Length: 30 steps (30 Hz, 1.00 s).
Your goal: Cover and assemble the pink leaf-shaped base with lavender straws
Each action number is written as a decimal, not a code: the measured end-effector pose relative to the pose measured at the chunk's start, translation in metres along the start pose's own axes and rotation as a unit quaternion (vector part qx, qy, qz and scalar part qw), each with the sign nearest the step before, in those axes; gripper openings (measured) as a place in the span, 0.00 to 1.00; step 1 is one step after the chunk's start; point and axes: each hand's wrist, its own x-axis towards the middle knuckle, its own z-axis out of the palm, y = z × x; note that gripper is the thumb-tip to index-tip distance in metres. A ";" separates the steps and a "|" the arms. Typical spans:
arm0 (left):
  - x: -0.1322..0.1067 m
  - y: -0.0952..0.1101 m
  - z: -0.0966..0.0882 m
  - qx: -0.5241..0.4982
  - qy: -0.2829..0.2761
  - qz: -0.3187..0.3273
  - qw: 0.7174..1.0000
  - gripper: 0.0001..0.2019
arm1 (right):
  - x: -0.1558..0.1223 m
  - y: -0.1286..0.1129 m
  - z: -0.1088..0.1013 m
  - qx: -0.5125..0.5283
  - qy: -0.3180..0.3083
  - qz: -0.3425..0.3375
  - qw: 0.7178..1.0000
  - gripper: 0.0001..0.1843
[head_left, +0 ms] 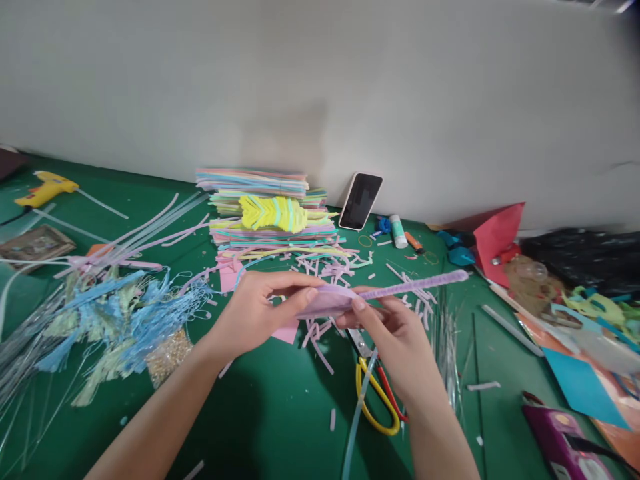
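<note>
Both hands hold a lilac pipe-cleaner piece [327,301] above the middle of the green table. Its left part is a flat, leaf-like shape, and a straight fuzzy stem [420,284] runs from it to the right. My left hand [265,307] pinches the left end of the flat part between thumb and fingers. My right hand [387,327] is closed on the spot where the flat part meets the stem. Below my right hand lie scissors [379,400] with yellow and red handles, partly hidden, with a clear glue stick [357,420] across them.
Behind the hands are stacked pipe cleaners [273,237], a yellow woven bundle [273,212] and a phone [361,201] leaning on the wall. Lilac offcuts [325,270] are scattered around. Left lie a yellow glue gun [47,189] and blue tassels [145,320]; right, a red paper [497,243] and purple case [563,440].
</note>
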 end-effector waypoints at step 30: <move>-0.003 -0.015 -0.014 0.381 0.068 0.201 0.900 0.15 | -0.019 -0.002 -0.039 -0.452 0.229 -0.099 0.857 0.18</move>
